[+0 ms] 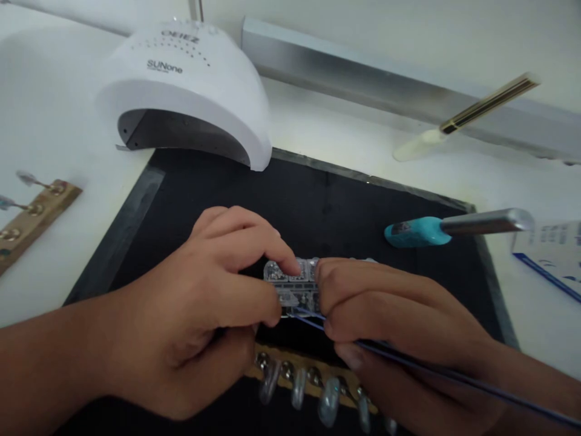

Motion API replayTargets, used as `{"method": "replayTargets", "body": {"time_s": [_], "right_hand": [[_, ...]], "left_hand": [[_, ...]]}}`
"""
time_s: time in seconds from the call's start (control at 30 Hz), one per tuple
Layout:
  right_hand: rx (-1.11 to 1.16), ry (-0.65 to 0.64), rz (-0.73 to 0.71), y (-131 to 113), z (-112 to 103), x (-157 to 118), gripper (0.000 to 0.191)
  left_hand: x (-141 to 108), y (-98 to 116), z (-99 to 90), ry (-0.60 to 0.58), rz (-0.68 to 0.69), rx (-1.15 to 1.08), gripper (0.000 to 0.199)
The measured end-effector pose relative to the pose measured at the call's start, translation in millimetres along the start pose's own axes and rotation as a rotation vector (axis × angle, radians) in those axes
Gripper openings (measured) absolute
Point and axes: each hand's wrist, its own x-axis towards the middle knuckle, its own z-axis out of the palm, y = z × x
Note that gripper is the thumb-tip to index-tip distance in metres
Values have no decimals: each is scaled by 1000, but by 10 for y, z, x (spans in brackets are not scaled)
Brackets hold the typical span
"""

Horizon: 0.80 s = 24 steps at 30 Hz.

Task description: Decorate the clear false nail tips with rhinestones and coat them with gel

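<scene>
My left hand (pixel 195 297) came in from the lower left of the frame, its fingers bent and gripping the left end of the clear compartment case (pixel 276 272), which sat just below the centre. One fingertip lay on its upper row, over small shiny pieces; another was at the lower row's near edge. My right hand (pixel 390 315), entering from the lower right, had its fingers closed around the blue tweezers (pixel 408 361). Their two arms stood slightly apart at the lower row of the case; I could not tell whether they held anything. The knuckles of that hand covered the right part of the case.

Below the case, at the bottom centre, was a wooden display strip (pixel 303 370) bearing clear and glittery nail tips (pixel 328 402), partly hidden by my hands. The case was over a black mat (pixel 336 206) on the white worktop (pixel 340 127). The white SUNone nail lamp (pixel 213 72) stood in the upper left, its front edge overlapping the mat. Right of centre, a teal bottle (pixel 417 232) with a silver cap was on the mat, and a milky bottle (pixel 420 144) with a gold-striped cap stood beyond it in the upper right. Another wooden holder (pixel 40 218) with nail tips lay at the left edge, and a blue-edged printed sheet (pixel 551 257) at the right.
</scene>
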Motion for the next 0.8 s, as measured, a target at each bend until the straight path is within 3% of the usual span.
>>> {"method": "replayTargets", "body": {"time_s": [0.3,0.5,0.8], "right_hand": [[-57,-13,-11,18,4,-2,10],[-57,-4,-33,-9,-1,-31,16],[-40,-8,-37,-8,-14,-39,20]], "left_hand": [[10,14,23,8,-32,72,26],[-64,47,58,19,-40,202,21],[-105,86,100,23,-70,223,33]]}}
